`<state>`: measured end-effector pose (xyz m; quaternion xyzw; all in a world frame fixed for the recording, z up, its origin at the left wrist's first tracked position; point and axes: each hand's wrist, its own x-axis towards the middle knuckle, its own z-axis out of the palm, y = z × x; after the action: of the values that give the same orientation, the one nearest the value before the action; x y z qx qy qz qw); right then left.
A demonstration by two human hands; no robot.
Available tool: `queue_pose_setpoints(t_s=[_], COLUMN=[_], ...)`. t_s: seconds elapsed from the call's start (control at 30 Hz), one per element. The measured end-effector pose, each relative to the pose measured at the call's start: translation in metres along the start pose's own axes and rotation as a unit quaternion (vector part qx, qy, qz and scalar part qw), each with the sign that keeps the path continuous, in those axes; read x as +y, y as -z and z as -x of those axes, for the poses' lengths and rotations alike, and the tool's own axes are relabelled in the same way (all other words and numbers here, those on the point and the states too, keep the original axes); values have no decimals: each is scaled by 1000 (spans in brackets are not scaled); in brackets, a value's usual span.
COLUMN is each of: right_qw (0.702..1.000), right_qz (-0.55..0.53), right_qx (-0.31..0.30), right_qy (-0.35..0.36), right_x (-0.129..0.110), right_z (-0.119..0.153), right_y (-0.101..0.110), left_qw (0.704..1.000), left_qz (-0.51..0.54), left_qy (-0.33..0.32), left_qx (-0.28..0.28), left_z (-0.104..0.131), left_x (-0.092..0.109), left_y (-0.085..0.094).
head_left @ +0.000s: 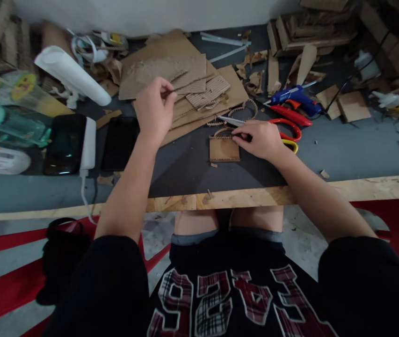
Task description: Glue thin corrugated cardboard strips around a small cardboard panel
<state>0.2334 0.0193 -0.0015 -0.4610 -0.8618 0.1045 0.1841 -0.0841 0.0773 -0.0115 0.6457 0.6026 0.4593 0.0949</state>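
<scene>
My left hand [156, 111] is raised over the left part of the cardboard pile, thumb and fingers pinched on a thin cardboard strip [194, 84] that sticks out to the right. Near the table's front edge lies a small cardboard rectangle [224, 150] with a corrugated strip [223, 136] along its top edge. The fingertips of my right hand [260, 140] are closed at that piece's upper right corner; its palm side is hidden. Just behind my right hand are scissors with red and yellow handles [292, 128] and a curled corrugated strip [250, 110].
A blue glue gun [295, 100] and red-handled cutter [290, 114] lie right of the cardboard sheets [171, 51]. A dark phone [119, 142], a white power bank [89, 142] with cable, and bottles [1, 158] stand left. Cardboard stacks [311, 28] fill the back right.
</scene>
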Motion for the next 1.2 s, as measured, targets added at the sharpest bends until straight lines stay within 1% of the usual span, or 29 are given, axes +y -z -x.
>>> queue_pose_setpoints(t_s=[0.07, 0.1, 0.2, 0.3, 0.4, 0.47, 0.5, 0.57, 0.67, 0.73, 0.87, 0.97, 1.1, 1.2], right_qw=[1000, 1000, 1000, 1000, 1000, 1000, 1000, 999, 989, 980, 974, 977, 988, 991], right_qz=[1, 5, 21, 26, 19, 5, -3, -19, -43, -55, -38, -11, -7, -21], right_qx=[-3, -3, -6, -10, -18, -12, -1, 45, 134, 179, 217, 210, 155, 129], right_qy=[7, 8, 14, 11, 2, 2, 2, -5, -53, -73, -48, -21, 20, 28], right_x=[1, 1, 3, 5, 7, 10, 11, 12, 14, 15, 11, 4, 0, 2], right_z=[0, 0, 1, 1, 1, 0, -1, -1, -3, -3, 0, 3, 3, 1], right_y=[1, 3, 7, 10, 9, 8, 7, 6, 7, 8, 10, 10, 4, 1], left_qw=[994, 989, 982, 978, 969, 965, 964, 963, 960, 957, 949, 942, 927, 912], left_qz=[92, 122, 161, 184, 228, 245, 250, 257, 271, 279, 291, 301, 325, 361], left_qy=[-50, -66, -71, -61, -60, -55, -51, -38, -10, 6, 27, 30, 43, 63], left_qx=[-33, -48, -69, -72, -71, -72, -71, -68, -70, -81, -118, -148, -181, -186], left_z=[7, 12, 30, 45, 54, 57, 58, 58, 57, 57, 60, 64, 66, 65], left_x=[21, 29, 47, 53, 51, 48, 46, 41, 39, 41, 53, 62, 66, 64], left_y=[-3, -6, -18, -32, -42, -45, -46, -45, -42, -39, -35, -32, -30, -31])
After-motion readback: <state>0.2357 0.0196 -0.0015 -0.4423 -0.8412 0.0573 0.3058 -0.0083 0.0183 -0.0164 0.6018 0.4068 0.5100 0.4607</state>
